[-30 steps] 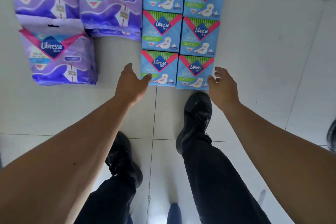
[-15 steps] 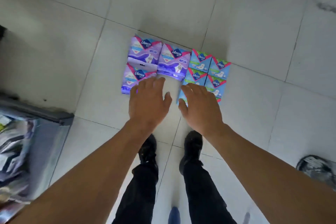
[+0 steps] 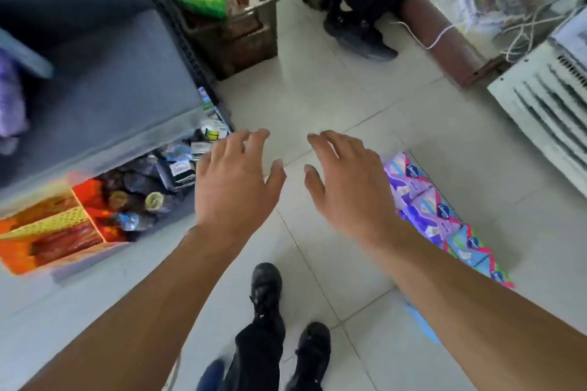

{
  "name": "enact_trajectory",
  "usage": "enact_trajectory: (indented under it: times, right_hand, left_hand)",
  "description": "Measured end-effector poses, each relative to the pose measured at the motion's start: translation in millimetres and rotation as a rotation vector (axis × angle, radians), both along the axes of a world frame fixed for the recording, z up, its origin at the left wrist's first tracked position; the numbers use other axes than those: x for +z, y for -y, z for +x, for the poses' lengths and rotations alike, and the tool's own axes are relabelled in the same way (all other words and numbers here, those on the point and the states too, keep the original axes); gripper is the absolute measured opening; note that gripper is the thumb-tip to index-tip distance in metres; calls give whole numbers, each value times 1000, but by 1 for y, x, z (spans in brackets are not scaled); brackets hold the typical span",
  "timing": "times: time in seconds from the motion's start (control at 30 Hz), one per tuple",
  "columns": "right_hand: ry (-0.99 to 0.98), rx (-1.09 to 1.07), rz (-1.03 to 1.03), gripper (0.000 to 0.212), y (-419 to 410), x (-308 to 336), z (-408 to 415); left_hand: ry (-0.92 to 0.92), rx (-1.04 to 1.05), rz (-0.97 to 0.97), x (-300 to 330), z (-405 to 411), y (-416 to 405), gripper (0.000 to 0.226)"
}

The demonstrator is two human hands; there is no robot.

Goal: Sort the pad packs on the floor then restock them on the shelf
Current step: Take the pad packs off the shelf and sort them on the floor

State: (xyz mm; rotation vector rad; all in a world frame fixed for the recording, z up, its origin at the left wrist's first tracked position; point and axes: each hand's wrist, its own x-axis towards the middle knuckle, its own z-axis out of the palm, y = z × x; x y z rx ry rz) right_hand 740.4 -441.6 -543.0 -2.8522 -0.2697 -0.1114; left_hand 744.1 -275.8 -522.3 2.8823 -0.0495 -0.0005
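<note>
Two hands, left hand (image 3: 233,182) and right hand (image 3: 347,182): fingers apart, empty | pad packs (image 3: 444,222) row runs diagonally on floor (image 3: 317,98)

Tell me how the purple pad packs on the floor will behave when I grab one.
The purple pad packs look like soft, puffy film bags, so one will probably squash and sag rather than stay stiff. The glossy wrap may slip in a loose grip. They lie flat beside the blue packs, so rolling or tipping seems unlikely.

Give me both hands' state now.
Left hand: open, fingers spread, holding nothing.
Right hand: open, fingers spread, holding nothing.
</note>
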Motion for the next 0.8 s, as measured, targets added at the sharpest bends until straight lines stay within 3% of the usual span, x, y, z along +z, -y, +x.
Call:
enact_trajectory:
  times: [0.33,0.53,0.63,0.8]
  right_hand:
    - [109,381,150,49,-228,43,46]
    - [14,466,286,48,-374,31,51]
    - [-156,449,421,46,-438,27,60]
    - [-368,219,624,50,-524,14,95]
  left_hand:
    - [216,409,-93,38,-14,-216,48]
    - [210,597,-102,22,-24,-350,49]
    - [202,671,-95,18,-31,-408,48]
    - [207,678,-110,11,-30,-466,43]
